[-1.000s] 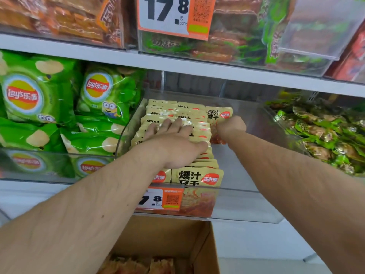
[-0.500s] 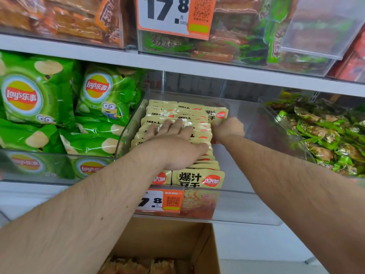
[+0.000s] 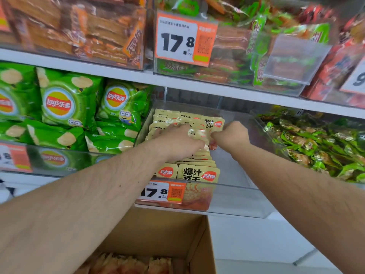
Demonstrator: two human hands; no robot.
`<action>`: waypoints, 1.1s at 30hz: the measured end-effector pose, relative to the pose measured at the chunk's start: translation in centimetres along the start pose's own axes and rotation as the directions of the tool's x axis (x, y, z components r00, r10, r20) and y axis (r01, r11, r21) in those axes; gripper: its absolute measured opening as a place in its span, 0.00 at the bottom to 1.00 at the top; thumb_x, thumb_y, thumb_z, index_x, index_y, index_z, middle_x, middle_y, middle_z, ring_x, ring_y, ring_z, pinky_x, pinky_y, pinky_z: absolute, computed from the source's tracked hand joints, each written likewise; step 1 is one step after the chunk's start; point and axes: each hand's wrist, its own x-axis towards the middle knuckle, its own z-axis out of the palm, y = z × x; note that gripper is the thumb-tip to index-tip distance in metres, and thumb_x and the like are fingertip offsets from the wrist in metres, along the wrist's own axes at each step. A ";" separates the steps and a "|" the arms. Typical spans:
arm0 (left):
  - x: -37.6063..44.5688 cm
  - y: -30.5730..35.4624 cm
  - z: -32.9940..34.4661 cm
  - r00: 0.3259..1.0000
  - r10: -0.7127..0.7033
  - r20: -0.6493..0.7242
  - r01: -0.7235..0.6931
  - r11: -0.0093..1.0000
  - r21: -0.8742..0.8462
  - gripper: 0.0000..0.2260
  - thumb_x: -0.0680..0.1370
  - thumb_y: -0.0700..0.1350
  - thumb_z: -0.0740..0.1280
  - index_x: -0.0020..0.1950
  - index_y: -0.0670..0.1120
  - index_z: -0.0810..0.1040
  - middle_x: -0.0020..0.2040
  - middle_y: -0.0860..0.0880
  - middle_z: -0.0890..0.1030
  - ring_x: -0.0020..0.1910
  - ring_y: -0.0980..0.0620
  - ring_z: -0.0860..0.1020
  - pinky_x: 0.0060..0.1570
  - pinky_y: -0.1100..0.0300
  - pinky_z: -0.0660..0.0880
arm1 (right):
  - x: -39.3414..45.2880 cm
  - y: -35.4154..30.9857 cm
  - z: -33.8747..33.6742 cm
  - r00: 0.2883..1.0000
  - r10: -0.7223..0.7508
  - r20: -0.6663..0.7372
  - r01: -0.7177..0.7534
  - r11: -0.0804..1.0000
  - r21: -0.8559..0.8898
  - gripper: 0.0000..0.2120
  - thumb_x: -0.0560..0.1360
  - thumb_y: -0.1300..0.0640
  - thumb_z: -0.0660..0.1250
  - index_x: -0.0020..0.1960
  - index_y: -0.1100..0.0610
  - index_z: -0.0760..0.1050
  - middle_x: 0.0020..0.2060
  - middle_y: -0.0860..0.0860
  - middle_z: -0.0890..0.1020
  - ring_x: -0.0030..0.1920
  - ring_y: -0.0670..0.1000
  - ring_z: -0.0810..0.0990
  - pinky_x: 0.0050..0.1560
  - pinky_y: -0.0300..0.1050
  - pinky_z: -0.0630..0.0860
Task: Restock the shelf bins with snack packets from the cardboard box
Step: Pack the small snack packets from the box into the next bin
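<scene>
Two hands reach into the clear bin [image 3: 237,200] — the left hand [image 3: 177,143] lies flat, fingers straight, on the rows of beige snack packets [image 3: 197,173]; the right hand [image 3: 231,135] is curled, pinching a rear packet. Green chip bags [image 3: 69,103] crowd the left neighbour, green wrapped snacks [image 3: 316,147] the right. Below, the cardboard box [image 3: 158,234] stands open.

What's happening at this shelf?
A person is stocking a clear plastic shelf bin with flat beige snack packets. The left hand rests flat on the packed rows, while the right hand grips packets at the back right. An open brown cardboard box with more packets sits below.
</scene>
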 end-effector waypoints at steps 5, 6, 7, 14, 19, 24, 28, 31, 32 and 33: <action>-8.0 -0.9 -1.3 0.923 0.179 -0.341 -0.133 0.979 0.155 0.24 0.76 0.60 0.62 0.70 0.54 0.69 0.64 0.52 0.78 0.64 0.48 0.74 0.64 0.48 0.63 | -9.9 -2.5 -2.2 0.929 -0.334 -0.161 0.338 0.941 -0.003 0.03 0.72 0.56 0.67 0.43 0.49 0.78 0.39 0.48 0.83 0.45 0.54 0.81 0.46 0.47 0.79; -10.0 -1.6 -1.3 0.916 0.193 -0.352 -0.156 0.979 0.131 0.23 0.75 0.59 0.63 0.69 0.55 0.69 0.63 0.53 0.78 0.63 0.49 0.74 0.63 0.49 0.65 | -12.4 -2.9 -2.2 0.880 -0.433 -0.192 0.443 0.897 0.005 0.04 0.71 0.56 0.67 0.39 0.48 0.76 0.35 0.47 0.81 0.41 0.53 0.81 0.43 0.48 0.78; -11.9 -2.4 -1.3 0.914 0.199 -0.355 -0.171 0.979 0.109 0.21 0.75 0.59 0.64 0.67 0.55 0.71 0.62 0.55 0.79 0.62 0.49 0.76 0.62 0.50 0.66 | -14.9 -3.2 -1.9 0.826 -0.524 -0.209 0.540 0.841 0.028 0.05 0.70 0.57 0.67 0.37 0.49 0.76 0.31 0.45 0.79 0.37 0.52 0.79 0.39 0.47 0.77; -20.4 -11.1 2.3 0.997 0.055 0.046 -0.061 0.987 0.148 0.17 0.75 0.56 0.64 0.63 0.57 0.71 0.55 0.59 0.80 0.58 0.54 0.77 0.60 0.55 0.70 | -24.2 -1.0 6.8 0.733 -0.635 0.243 0.646 0.762 0.042 0.03 0.69 0.54 0.64 0.37 0.51 0.75 0.30 0.46 0.77 0.35 0.54 0.78 0.35 0.46 0.75; -21.1 -16.1 5.7 0.951 -0.094 0.294 0.072 0.994 0.085 0.17 0.76 0.55 0.65 0.65 0.56 0.72 0.54 0.60 0.79 0.54 0.54 0.78 0.57 0.53 0.75 | -23.8 3.6 14.7 0.723 -0.142 0.676 0.468 0.820 -0.329 0.10 0.73 0.49 0.66 0.51 0.51 0.79 0.51 0.51 0.82 0.52 0.56 0.80 0.51 0.48 0.79; -20.1 -18.7 8.3 0.905 -0.171 0.389 0.200 0.979 -0.034 0.11 0.76 0.53 0.65 0.58 0.56 0.74 0.54 0.57 0.79 0.52 0.54 0.78 0.55 0.53 0.77 | -24.1 9.7 20.3 0.715 0.146 0.684 0.321 0.800 -0.507 0.08 0.73 0.53 0.64 0.49 0.54 0.77 0.48 0.53 0.81 0.47 0.56 0.80 0.46 0.48 0.80; -19.3 -20.2 10.1 0.876 -0.240 0.419 0.324 0.935 -0.141 0.06 0.75 0.49 0.67 0.52 0.53 0.77 0.47 0.57 0.78 0.47 0.57 0.77 0.48 0.59 0.75 | -24.0 13.3 23.9 0.762 0.193 0.618 0.274 0.769 -0.578 0.08 0.75 0.54 0.62 0.50 0.53 0.77 0.50 0.53 0.82 0.50 0.57 0.81 0.46 0.47 0.78; -18.9 -21.0 10.8 0.856 -0.280 0.434 0.383 0.908 -0.170 0.04 0.76 0.48 0.67 0.50 0.53 0.77 0.45 0.56 0.80 0.45 0.58 0.77 0.41 0.62 0.73 | -24.1 15.3 26.7 0.765 0.277 0.581 0.165 0.788 -0.593 0.12 0.75 0.53 0.62 0.56 0.54 0.77 0.55 0.54 0.80 0.55 0.58 0.80 0.50 0.47 0.78; -18.9 -21.4 10.9 0.850 -0.284 0.444 0.392 0.904 -0.171 0.05 0.76 0.48 0.67 0.51 0.52 0.77 0.45 0.55 0.81 0.45 0.57 0.78 0.42 0.62 0.73 | -24.2 15.7 27.4 0.765 0.300 0.569 0.137 0.788 -0.600 0.12 0.76 0.53 0.62 0.57 0.55 0.77 0.56 0.55 0.80 0.56 0.58 0.80 0.50 0.48 0.78; -18.8 -21.7 11.0 0.842 -0.288 0.456 0.401 0.900 -0.171 0.06 0.77 0.47 0.67 0.52 0.51 0.78 0.46 0.55 0.81 0.45 0.57 0.78 0.43 0.61 0.75 | -24.2 16.2 28.1 0.771 0.316 0.553 0.117 0.783 -0.611 0.12 0.76 0.54 0.63 0.57 0.56 0.77 0.56 0.55 0.80 0.56 0.59 0.80 0.51 0.48 0.79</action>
